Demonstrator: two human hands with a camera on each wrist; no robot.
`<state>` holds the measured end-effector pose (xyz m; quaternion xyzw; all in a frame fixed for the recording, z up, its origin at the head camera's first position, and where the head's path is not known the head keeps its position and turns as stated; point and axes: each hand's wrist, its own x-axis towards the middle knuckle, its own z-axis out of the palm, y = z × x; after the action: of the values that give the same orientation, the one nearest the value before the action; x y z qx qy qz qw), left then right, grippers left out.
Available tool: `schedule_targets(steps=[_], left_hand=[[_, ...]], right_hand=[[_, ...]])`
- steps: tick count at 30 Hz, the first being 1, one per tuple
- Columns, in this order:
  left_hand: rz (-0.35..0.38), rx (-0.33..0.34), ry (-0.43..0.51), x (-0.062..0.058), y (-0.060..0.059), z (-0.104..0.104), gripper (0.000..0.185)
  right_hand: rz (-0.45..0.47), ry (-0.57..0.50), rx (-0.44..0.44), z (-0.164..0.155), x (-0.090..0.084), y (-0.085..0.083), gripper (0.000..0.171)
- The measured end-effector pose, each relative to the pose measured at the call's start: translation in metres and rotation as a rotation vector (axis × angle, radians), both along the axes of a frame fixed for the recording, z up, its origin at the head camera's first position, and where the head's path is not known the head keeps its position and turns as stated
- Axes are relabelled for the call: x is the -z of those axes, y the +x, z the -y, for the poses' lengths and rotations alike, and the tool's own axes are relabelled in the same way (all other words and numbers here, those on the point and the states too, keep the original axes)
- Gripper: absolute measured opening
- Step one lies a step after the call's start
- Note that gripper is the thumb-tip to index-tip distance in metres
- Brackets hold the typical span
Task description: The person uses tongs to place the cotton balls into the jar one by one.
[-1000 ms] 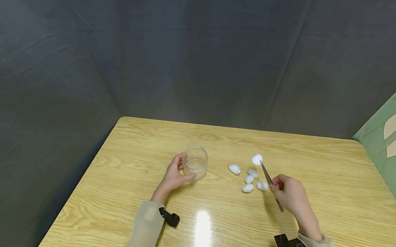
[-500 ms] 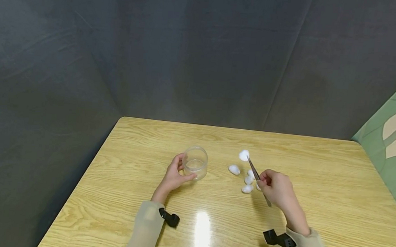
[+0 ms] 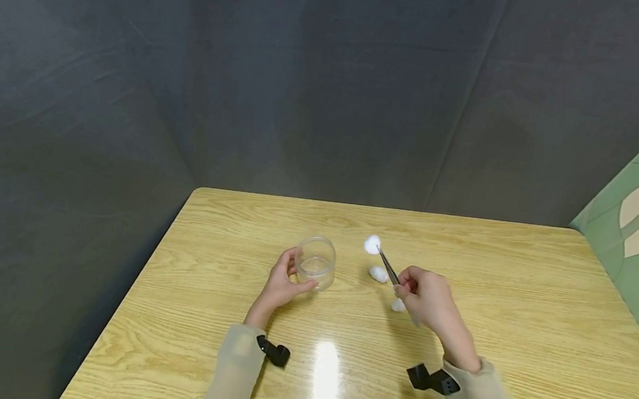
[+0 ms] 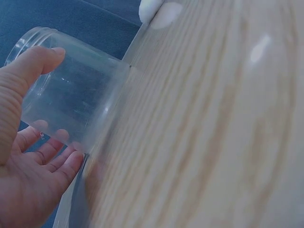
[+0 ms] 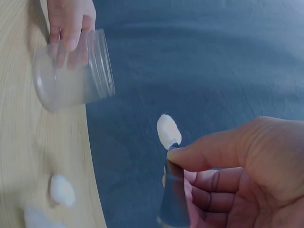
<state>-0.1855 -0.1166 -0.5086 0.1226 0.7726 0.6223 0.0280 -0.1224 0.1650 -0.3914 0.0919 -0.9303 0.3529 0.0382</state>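
- A person's left hand (image 3: 280, 285) curls around a clear plastic jar (image 3: 316, 262) standing upright and open on a wooden table (image 3: 516, 293), thumb on one side and fingers on the other (the left wrist view shows the fingers through the transparent wall).
- The right hand (image 3: 427, 298) pinches a pair of metal tweezers (image 3: 387, 270), whose tips clamp a white cotton ball (image 3: 372, 244) lifted clear of the tabletop.
- The lifted ball hangs at about 2 o'clock from the jar, near its rim but not over it.
- Two more cotton balls lie on the table: one (image 3: 378, 273) at 3 o'clock from the jar, another (image 3: 398, 305) just beside the right hand's knuckles.
- Beige sleeves (image 3: 236, 369) cover both forearms; dark grey fabric panels (image 3: 307, 84) enclose the far side.
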Motion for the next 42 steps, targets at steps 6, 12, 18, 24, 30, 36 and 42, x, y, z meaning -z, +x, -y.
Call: schedule_targets(steps=[6,12,18,24,30,36,42], left_hand=[[-0.055,0.005,-0.015,0.002,0.000,0.002,0.075],[-0.099,0.004,-0.026,0.001,0.001,0.002,0.076],[-0.011,-0.009,-0.013,0.001,-0.002,0.001,0.077],[0.011,-0.031,-0.021,0.001,-0.001,0.000,0.078],[0.009,-0.029,-0.012,0.003,0.001,0.000,0.078],[-0.015,-0.028,-0.015,0.003,0.000,0.000,0.077],[0.005,-0.031,-0.023,0.001,-0.001,-0.001,0.078]], right_hand=[[-0.027,-0.003,-0.036,0.013,-0.002,-0.003,0.011],[-0.031,-0.005,-0.095,0.025,-0.002,-0.005,0.011],[-0.054,-0.005,-0.126,0.037,0.003,-0.007,0.013],[-0.020,-0.023,-0.133,0.048,0.007,-0.007,0.014],[0.018,0.005,-0.138,0.059,0.013,-0.008,0.015],[0.060,0.038,-0.126,0.065,0.015,-0.010,0.016],[0.082,0.054,-0.118,0.068,0.018,-0.013,0.015]])
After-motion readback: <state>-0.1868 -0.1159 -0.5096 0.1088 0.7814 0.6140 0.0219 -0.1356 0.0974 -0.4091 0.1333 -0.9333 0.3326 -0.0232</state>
